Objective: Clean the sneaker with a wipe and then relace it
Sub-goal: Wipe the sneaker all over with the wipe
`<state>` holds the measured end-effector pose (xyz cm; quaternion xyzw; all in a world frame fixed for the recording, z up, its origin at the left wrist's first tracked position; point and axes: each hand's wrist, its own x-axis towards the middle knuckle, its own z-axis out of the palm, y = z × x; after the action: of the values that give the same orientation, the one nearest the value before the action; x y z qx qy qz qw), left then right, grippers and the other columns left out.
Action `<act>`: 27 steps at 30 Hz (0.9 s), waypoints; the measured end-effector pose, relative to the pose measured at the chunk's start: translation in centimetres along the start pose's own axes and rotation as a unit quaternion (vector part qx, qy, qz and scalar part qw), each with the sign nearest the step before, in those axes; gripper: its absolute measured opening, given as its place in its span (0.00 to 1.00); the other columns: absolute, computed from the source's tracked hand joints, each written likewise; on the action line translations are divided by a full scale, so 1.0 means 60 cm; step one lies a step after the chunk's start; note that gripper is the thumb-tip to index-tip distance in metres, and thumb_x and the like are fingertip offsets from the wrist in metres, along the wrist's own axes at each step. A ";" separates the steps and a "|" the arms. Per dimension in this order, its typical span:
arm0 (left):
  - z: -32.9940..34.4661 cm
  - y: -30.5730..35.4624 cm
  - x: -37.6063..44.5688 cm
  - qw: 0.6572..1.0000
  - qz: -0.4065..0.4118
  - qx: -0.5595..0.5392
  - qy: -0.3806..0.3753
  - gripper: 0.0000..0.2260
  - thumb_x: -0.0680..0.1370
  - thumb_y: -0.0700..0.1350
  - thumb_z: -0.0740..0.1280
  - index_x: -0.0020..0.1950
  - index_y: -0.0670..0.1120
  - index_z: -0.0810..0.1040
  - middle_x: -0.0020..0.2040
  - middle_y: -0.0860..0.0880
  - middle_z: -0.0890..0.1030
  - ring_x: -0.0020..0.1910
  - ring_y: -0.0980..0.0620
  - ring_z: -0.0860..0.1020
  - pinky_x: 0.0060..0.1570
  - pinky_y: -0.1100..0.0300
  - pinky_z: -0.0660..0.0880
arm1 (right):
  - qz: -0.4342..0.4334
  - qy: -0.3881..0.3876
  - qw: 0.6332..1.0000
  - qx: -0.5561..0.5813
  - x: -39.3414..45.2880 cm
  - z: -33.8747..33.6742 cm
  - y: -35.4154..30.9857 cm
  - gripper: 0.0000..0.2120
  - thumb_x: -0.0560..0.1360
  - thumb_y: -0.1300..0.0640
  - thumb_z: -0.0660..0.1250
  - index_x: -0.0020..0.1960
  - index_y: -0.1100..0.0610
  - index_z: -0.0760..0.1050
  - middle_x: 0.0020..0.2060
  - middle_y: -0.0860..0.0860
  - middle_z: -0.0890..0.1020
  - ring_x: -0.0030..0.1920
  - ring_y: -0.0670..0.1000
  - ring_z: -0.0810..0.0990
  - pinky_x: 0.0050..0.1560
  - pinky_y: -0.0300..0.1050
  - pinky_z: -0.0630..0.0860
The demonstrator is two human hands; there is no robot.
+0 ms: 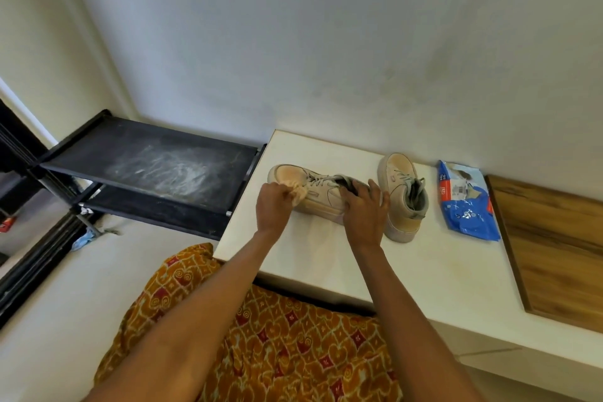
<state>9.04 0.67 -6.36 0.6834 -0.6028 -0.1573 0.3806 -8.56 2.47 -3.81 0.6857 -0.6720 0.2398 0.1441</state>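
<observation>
Right now the cleaning step is in hand, and doing it well, I judge, means keeping the sneaker [318, 191] pinned so it cannot slide while the wipe [299, 194] works in short firm strokes along the side panel and down to the sole edge, folding to a fresh face once the cloth looks soiled. The laces appear threaded at this point, so relacing is a later matter. The sneaker lies near the left rear corner of the desk [326, 258], toe pointing towards the left edge, heel towards the second sneaker [403, 197], which stands just beside it with its toe to the back edge. The left hand [272, 206] is curled tight, its fingers bunched round the crumpled wipe and pressing it against the shoe's near side just behind the toe cap. The right hand [363, 209] is spread fairly wide and laid over the heel and collar, fingers draped across the opening and thumb down the near side, steadying rather than gripping hard. Further right along the back edge lies a blue wipe packet [466, 202], well apart from both hands, and beyond it a wooden board [554, 248] rests on the desk's right end.
</observation>
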 end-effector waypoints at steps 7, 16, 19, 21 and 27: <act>-0.019 0.027 -0.021 0.992 0.089 -0.080 -0.031 0.06 0.72 0.43 0.72 0.47 0.42 0.83 0.43 0.45 0.83 0.40 0.51 0.78 0.41 0.58 0.75 | 0.019 0.006 0.999 0.046 -0.007 -0.020 -0.011 0.11 0.69 0.63 0.71 0.48 0.52 0.82 0.57 0.55 0.81 0.59 0.60 0.76 0.58 0.56 0.71; -0.059 0.051 0.014 0.944 0.044 -0.195 -0.262 0.05 0.75 0.39 0.69 0.49 0.40 0.83 0.42 0.48 0.81 0.38 0.61 0.77 0.40 0.75 0.72 | 0.060 -0.050 0.952 0.297 -0.047 -0.013 -0.076 0.12 0.78 0.60 0.61 0.59 0.58 0.78 0.54 0.54 0.82 0.54 0.53 0.80 0.51 0.36 0.72; -0.048 0.062 0.042 0.950 0.101 -0.170 -0.243 0.07 0.77 0.38 0.65 0.51 0.42 0.81 0.47 0.48 0.81 0.46 0.53 0.78 0.48 0.65 0.73 | 0.168 -0.005 0.929 0.331 -0.042 -0.011 -0.068 0.11 0.77 0.63 0.62 0.57 0.60 0.78 0.54 0.53 0.80 0.53 0.52 0.78 0.48 0.34 0.71; -0.033 0.074 0.063 0.956 0.166 -0.085 -0.227 0.11 0.78 0.38 0.63 0.59 0.45 0.78 0.57 0.47 0.78 0.55 0.51 0.76 0.54 0.63 0.71 | 0.264 0.034 0.897 0.352 -0.044 -0.012 -0.065 0.11 0.77 0.64 0.62 0.57 0.63 0.77 0.55 0.56 0.76 0.51 0.53 0.77 0.48 0.37 0.71; -0.010 0.121 0.091 0.865 0.319 0.149 -0.357 0.15 0.77 0.39 0.64 0.63 0.47 0.76 0.66 0.49 0.72 0.59 0.48 0.75 0.56 0.53 0.75 | 0.419 0.087 0.826 0.367 -0.042 -0.008 -0.062 0.10 0.77 0.62 0.62 0.58 0.60 0.74 0.51 0.57 0.81 0.50 0.56 0.78 0.44 0.40 0.69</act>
<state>5.53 -4.15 0.52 0.3996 -0.8988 -0.1693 0.0624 -4.86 5.09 -4.26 0.3168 -0.7415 0.5650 -0.1749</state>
